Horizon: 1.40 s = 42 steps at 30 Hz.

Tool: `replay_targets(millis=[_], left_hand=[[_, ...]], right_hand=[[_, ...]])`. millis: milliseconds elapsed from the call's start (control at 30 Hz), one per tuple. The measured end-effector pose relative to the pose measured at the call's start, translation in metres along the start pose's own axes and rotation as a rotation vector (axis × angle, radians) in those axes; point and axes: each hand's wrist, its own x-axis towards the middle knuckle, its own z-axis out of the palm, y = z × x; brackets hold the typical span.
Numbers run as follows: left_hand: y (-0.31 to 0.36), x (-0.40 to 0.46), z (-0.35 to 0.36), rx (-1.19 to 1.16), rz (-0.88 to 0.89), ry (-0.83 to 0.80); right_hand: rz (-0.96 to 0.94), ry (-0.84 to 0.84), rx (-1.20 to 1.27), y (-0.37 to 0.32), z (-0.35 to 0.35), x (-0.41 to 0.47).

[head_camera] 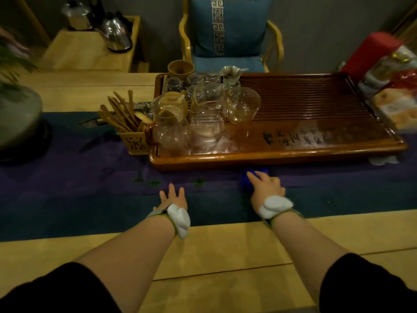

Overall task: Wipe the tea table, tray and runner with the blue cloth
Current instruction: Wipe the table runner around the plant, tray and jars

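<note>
Nearest to me, both forearms reached out over the pale wooden counter (225, 249), dark sleeves pushed up, a white pad strapped at each wrist. My left hand (172, 198) lay flat on the dark blue runner (67, 177), fingers straight and spread, holding nothing. My right hand (266, 187) rested on the blue cloth (244, 180), fingers laid over it; the cloth sat on the runner just in front of the tray's near rim. Most of the cloth was hidden under the hand, so its folds could not be read.

Beyond the hands, the wooden tea tray (282, 154) lay across the runner. Its near flat part showed wet patches and dark characters. A cluster of glass pitchers and cups (203, 109) stood crowded on its left half; the slatted right half was bare. Beside the tray's left edge stood a wooden holder of tea tools (126, 123). A grey-green pot (18, 116) sat at far left, red and orange packets (388, 82) at far right.

Farthest back: a chair with a blue cushion (228, 28), and two steel kettles (115, 35) on a side stand.
</note>
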Motion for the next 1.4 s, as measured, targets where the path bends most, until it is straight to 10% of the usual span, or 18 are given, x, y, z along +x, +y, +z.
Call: replay_targets(millis=[200, 533, 833, 1200, 1400], left_hand=[[0.02, 0.002, -0.009, 0.072, -0.131, -0.122], [0.023, -0.002, -0.005, 0.045, -0.161, -0.123], [0.049, -0.006, 0.001, 0.052, -0.041, -0.055], [0.066, 0.0, 0.002, 0.12, -0.074, -0.129], [0.074, 0.0, 0.001, 0.041, -0.013, -0.03]], right_hand=[[-0.375, -0.013, -0.072, -0.037, 0.061, 0.001], [0.094, -0.109, -0.018, 0.088, -0.002, 0.0], [-0.368, -0.023, -0.116, -0.001, 0.041, -0.006], [0.067, -0.06, -0.057, 0.112, 0.006, -0.003], [-0.017, 0.088, 0.005, 0.081, 0.004, 0.004]])
